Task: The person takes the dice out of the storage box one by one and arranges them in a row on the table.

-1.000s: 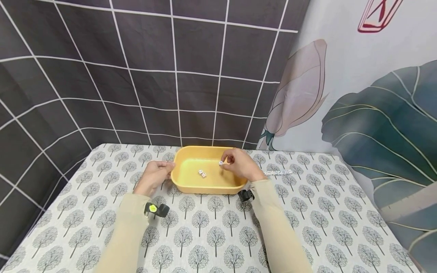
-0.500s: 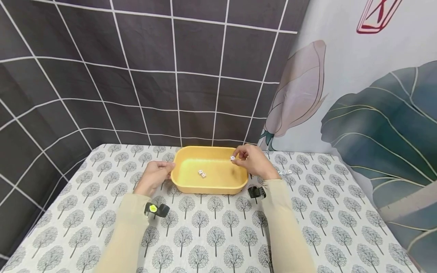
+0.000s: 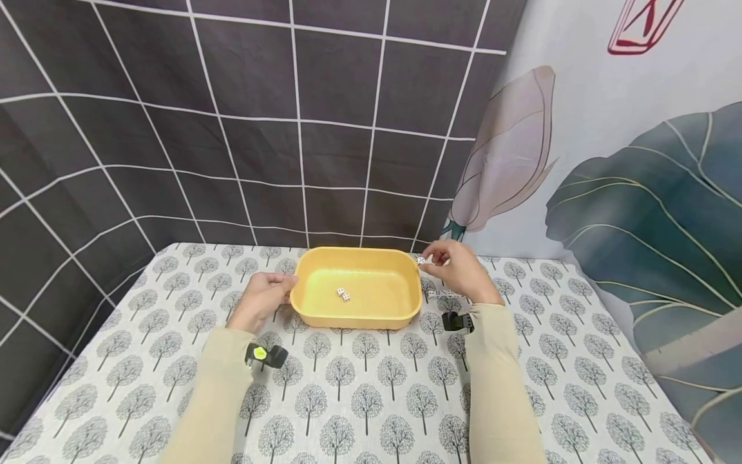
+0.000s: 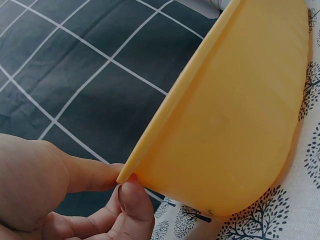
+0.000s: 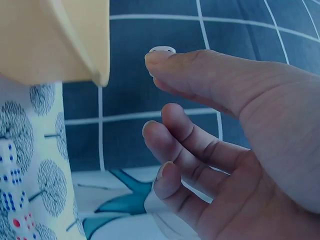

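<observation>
A yellow oblong basin (image 3: 355,321) stands on the table, its left rim pinched between the thumb and index finger of my left hand (image 3: 264,300). Thumb and finger of that hand (image 4: 95,200) show right at the rim in the left wrist view. My right hand (image 3: 458,267) pinches a white die (image 3: 421,260) just outside the basin's right rim. In the right wrist view the right hand (image 5: 225,135) mostly covers the die (image 5: 163,49), and its other fingers are loosely bent. Two more dice (image 3: 343,294) lie together on the basin floor.
A row of several white dice (image 3: 438,294) lies on the tree-patterned tablecloth (image 3: 348,399), right of the basin and partly behind the right hand. In the right wrist view the row of dice (image 5: 12,192) has blue and red pips. A dark gridded curtain (image 3: 249,129) hangs behind the table.
My right hand has moved right with the die, from over the basin's interior to beyond its right rim. The left hand, the basin and the two dice inside have stayed put.
</observation>
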`<act>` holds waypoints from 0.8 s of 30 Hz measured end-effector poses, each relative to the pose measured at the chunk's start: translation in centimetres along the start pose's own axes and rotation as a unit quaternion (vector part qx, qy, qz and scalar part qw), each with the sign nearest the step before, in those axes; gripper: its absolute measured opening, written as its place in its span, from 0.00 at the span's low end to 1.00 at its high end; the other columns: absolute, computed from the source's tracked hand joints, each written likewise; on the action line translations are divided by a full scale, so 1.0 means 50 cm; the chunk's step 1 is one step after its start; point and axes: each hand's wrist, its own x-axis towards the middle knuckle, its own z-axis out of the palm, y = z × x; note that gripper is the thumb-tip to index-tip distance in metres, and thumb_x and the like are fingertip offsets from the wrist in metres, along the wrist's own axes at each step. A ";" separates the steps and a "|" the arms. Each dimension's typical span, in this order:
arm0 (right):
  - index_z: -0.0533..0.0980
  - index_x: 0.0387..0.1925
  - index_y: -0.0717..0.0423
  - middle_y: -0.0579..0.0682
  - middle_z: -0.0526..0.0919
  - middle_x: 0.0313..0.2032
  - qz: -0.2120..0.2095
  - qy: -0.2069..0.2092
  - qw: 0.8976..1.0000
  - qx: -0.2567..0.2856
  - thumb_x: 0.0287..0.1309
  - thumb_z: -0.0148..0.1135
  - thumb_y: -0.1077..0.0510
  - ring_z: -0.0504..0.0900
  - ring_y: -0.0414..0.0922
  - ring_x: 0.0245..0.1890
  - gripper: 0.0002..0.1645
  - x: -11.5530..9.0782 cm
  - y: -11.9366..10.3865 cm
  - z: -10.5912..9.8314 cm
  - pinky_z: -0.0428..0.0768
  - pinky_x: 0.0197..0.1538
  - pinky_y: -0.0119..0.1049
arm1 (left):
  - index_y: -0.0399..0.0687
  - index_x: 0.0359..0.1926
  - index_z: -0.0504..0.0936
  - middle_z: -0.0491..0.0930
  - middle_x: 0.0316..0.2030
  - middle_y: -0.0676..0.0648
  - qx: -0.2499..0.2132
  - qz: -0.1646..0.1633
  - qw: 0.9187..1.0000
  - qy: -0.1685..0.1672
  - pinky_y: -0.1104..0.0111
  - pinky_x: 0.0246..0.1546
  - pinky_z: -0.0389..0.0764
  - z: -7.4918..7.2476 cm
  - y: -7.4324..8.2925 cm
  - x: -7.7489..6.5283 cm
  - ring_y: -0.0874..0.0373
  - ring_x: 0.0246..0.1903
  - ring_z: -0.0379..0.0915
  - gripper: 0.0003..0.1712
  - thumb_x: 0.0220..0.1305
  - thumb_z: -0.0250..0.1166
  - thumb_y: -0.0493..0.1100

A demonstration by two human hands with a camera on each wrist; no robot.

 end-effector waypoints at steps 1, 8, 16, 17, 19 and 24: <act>0.84 0.45 0.57 0.52 0.82 0.35 0.003 0.002 1.000 0.000 0.62 0.70 0.58 0.79 0.49 0.40 0.11 -0.001 0.004 -0.003 0.77 0.41 0.36 | 0.32 0.64 0.73 0.79 0.54 0.37 0.000 0.001 1.000 0.000 0.59 0.61 0.79 0.000 0.000 0.000 0.57 0.43 0.78 0.24 0.76 0.58 0.45; 0.82 0.48 0.58 0.54 0.82 0.38 0.030 0.013 0.999 -0.005 0.63 0.70 0.57 0.80 0.51 0.43 0.14 -0.012 0.031 -0.026 0.79 0.44 0.38 | 0.32 0.64 0.72 0.79 0.55 0.37 0.006 0.004 1.000 0.000 0.59 0.61 0.79 0.001 0.001 0.000 0.57 0.43 0.79 0.24 0.77 0.57 0.45; 0.83 0.49 0.57 0.55 0.82 0.39 0.051 0.034 0.998 -0.016 0.64 0.69 0.57 0.80 0.52 0.44 0.14 -0.028 0.062 -0.047 0.78 0.46 0.40 | 0.32 0.63 0.72 0.79 0.54 0.37 0.001 0.000 1.000 -0.004 0.59 0.62 0.79 0.001 0.001 0.000 0.56 0.43 0.79 0.24 0.77 0.58 0.46; 0.83 0.49 0.57 0.55 0.83 0.39 0.052 0.039 0.998 -0.016 0.64 0.69 0.57 0.80 0.52 0.44 0.13 -0.031 0.066 -0.049 0.78 0.47 0.40 | 0.32 0.63 0.72 0.80 0.54 0.37 0.001 0.000 1.000 -0.004 0.59 0.62 0.79 0.001 0.001 0.000 0.56 0.43 0.79 0.24 0.77 0.58 0.45; 0.83 0.49 0.57 0.56 0.83 0.40 0.054 0.048 0.997 -0.016 0.65 0.68 0.57 0.81 0.52 0.44 0.13 -0.036 0.076 -0.054 0.78 0.47 0.40 | 0.32 0.63 0.72 0.80 0.53 0.38 0.001 0.000 1.000 -0.004 0.59 0.62 0.79 0.001 0.000 0.001 0.57 0.43 0.79 0.24 0.77 0.58 0.46; 0.82 0.50 0.58 0.57 0.83 0.39 0.066 0.070 0.995 -0.016 0.65 0.67 0.56 0.80 0.53 0.43 0.14 -0.051 0.100 -0.067 0.76 0.43 0.38 | 0.32 0.63 0.73 0.80 0.53 0.38 0.002 0.001 1.000 -0.002 0.59 0.62 0.79 0.001 0.001 0.001 0.56 0.43 0.79 0.23 0.77 0.58 0.45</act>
